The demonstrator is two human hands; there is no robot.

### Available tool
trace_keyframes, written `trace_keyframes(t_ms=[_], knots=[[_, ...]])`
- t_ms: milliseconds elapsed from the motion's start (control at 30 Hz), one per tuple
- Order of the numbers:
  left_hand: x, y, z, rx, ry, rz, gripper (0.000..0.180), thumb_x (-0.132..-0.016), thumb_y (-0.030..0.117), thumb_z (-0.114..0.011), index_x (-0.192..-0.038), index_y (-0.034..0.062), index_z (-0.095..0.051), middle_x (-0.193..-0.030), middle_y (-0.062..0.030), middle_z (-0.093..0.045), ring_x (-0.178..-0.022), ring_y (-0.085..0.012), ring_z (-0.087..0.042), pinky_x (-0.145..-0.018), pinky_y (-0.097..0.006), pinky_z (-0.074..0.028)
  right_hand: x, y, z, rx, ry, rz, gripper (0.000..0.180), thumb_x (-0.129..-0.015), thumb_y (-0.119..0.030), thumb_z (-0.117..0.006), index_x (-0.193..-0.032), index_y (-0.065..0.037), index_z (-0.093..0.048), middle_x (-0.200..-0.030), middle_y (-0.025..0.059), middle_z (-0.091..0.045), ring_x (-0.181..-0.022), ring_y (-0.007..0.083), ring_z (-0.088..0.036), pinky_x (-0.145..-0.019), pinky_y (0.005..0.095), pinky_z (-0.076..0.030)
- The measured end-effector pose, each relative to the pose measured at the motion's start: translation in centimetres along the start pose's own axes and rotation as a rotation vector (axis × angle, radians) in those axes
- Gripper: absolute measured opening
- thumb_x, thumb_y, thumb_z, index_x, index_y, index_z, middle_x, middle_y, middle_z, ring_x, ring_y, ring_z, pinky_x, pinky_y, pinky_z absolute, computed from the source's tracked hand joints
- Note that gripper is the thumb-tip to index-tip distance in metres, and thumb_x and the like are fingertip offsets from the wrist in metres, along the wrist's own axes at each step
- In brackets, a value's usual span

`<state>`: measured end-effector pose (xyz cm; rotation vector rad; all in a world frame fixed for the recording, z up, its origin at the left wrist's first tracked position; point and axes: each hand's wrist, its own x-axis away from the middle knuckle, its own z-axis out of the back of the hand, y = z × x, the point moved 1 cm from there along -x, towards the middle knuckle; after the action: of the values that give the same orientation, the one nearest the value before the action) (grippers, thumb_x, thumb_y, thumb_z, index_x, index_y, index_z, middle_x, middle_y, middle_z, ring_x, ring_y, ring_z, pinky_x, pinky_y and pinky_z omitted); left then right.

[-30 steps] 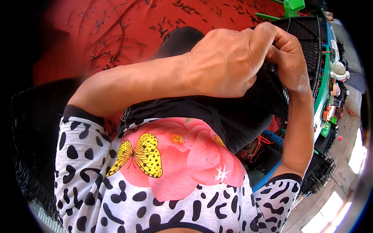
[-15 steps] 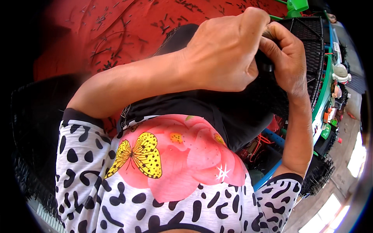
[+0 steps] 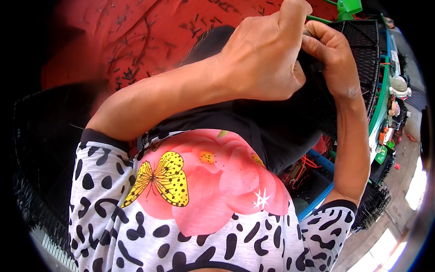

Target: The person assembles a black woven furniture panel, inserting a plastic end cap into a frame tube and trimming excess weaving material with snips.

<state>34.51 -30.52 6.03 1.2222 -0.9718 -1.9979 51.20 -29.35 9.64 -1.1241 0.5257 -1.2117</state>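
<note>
My left hand is closed in a fist, its back toward me; whatever it grips is hidden behind the knuckles. Beside it my right hand is also closed, thumb and index finger pinched together near the left fist. A small dark bit shows at those fingertips, too little to name. Beneath and behind the hands is a black woven rattan-like panel, partly covered by my right hand. Dark cloth over my lap lies below my forearms.
Red sheeting at the upper left is strewn with short black scraps. A green plastic object stands at the upper right. Along the right side are a green-edged rim, blue tubes and assorted small coloured items. Black bristly woven pieces lie lower right.
Both hands have shifted slightly: the left fist has risen a little and the right hand has moved slightly up and turned. They stay close together, still closed.
</note>
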Motion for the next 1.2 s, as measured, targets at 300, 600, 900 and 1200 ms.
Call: trace_keyframes(t_ms=[300,600,900,1200], knots=[[0.3,-0.3,0.0,0.027,0.005,-0.090,0.063,-0.065,0.002,-0.057,-0.119,-0.0030,-0.026,-0.081,-0.0244,-0.053,-0.071,-0.0423,-0.057,-0.061,-0.044,-0.046,1.0,0.1,0.2,0.013,0.018,0.074,0.013,-0.084,-0.016,-0.058,-0.086,-0.003,-0.058,-0.072,-0.0074,-0.048,-0.063,0.0014,-0.037,-0.056,0.0171,-0.029],[0.1,-0.1,0.1,0.108,0.006,-0.002,0.060,-0.066,0.005,-0.059,-0.117,-0.0025,-0.028,-0.078,-0.0232,-0.055,-0.073,-0.0414,-0.058,-0.063,-0.044,-0.047,-0.7,-1.6,0.5,0.107,-0.169,-0.101,0.017,-0.086,-0.021,-0.056,-0.085,-0.005,-0.060,-0.070,-0.0090,-0.050,-0.061,-0.0001,-0.038,-0.054,0.0168,-0.029],[0.0,-0.1,-0.2,-0.073,0.124,-0.213,0.051,-0.059,0.003,-0.060,-0.106,-0.0001,-0.041,-0.080,-0.0163,-0.056,-0.070,-0.0348,-0.058,-0.059,-0.042,-0.046,2.8,-1.5,0.1,-0.044,0.037,-0.042,0.028,-0.083,-0.021,-0.063,-0.097,0.003,-0.059,-0.076,-0.0017,-0.056,-0.073,0.0046,-0.051,-0.068,0.0202,-0.043],[0.4,-1.0,-0.3,-0.069,0.033,-0.249,0.051,-0.060,-0.006,-0.058,-0.109,0.0074,-0.057,-0.081,-0.0065,-0.056,-0.064,-0.0153,-0.055,-0.051,-0.024,-0.045,8.6,-3.1,-3.4,0.903,0.406,0.517,0.024,-0.068,-0.007,-0.068,-0.089,0.000,-0.060,-0.078,0.0106,-0.056,-0.069,0.0276,-0.056,-0.060,0.0349,-0.046]])
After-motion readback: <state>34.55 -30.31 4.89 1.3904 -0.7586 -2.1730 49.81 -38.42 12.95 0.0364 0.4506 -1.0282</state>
